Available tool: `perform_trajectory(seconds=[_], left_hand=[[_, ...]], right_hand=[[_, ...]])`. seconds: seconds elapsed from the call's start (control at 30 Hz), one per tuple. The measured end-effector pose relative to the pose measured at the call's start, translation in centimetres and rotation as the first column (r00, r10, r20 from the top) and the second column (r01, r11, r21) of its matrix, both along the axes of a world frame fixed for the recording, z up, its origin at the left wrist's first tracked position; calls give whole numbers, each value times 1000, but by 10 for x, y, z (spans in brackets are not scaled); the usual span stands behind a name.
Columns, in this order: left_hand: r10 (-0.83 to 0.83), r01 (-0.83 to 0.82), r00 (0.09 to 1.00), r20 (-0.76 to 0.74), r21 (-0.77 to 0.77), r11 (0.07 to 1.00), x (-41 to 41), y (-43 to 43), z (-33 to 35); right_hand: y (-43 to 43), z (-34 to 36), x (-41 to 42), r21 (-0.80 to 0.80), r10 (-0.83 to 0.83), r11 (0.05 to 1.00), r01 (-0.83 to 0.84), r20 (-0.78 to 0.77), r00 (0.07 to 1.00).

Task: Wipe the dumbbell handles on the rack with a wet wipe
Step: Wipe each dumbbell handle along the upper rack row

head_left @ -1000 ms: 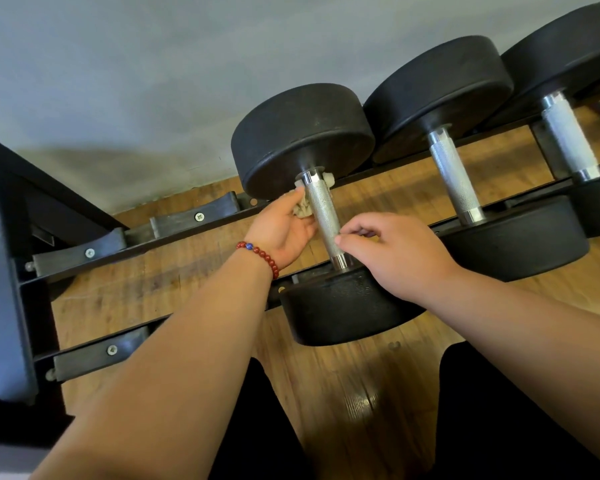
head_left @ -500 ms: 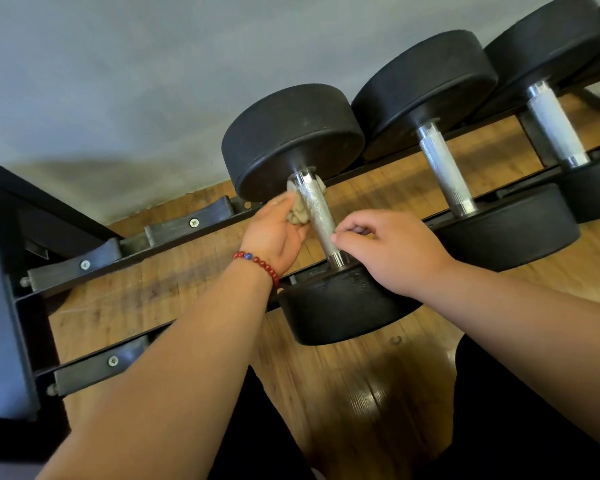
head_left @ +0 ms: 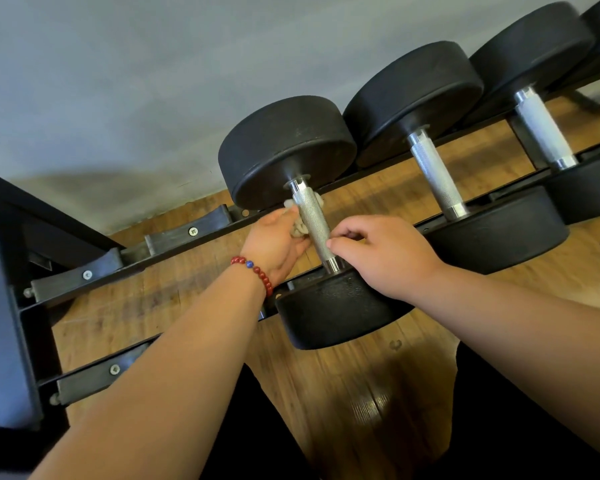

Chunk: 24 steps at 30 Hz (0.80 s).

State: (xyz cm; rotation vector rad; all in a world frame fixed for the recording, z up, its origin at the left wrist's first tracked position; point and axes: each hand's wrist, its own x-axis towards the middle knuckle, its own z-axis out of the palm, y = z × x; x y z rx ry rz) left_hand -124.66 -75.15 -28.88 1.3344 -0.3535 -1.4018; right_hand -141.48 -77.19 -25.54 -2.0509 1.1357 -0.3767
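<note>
Right hand (head_left: 378, 258): thumb tip against the near end of the knurled silver steel handle (head_left: 312, 223), fingers curled in beside it. It reads as a pinch to stop the bar rolling; I can't tell what's under the fingers.

Left hand (head_left: 274, 244), red bead bracelet (head_left: 257, 271) at the wrist: fingers closed on the crumpled off-white wet wipe (head_left: 298, 230), pressing it to the handle's left side. A bit of wipe shows past the right edge higher up, so it likely wraps behind and covers the underside.

Handle belongs to the leftmost black round-head dumbbell (head_left: 336, 310), which sits on the black steel rack (head_left: 94, 275), one head per rail. Long axis runs front to back across the rails: near head toward the person, far head toward the grey wall. So wiping strokes go along that axis, and rotation covers the circumference.

Further right are the second knurled handle (head_left: 437, 174) and third knurled handle (head_left: 544, 129), parallel, no hand on either. Judgement: early in the task.
</note>
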Motion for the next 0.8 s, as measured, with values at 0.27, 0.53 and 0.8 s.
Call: perform_trajectory(seconds=[0.27, 0.53, 0.8], left_hand=[[-202, 222, 953, -227, 65, 973, 12, 7, -4], [-322, 331, 926, -198, 11, 944, 16, 20, -6], [-384, 380, 919, -94, -58, 923, 18, 27, -16]], right_hand=[[-1, -1, -1, 28, -22, 999, 21, 37, 999], [0, -1, -3, 18, -23, 1000, 21, 75, 997], [2, -6, -15, -50, 55, 997, -51, 98, 994]])
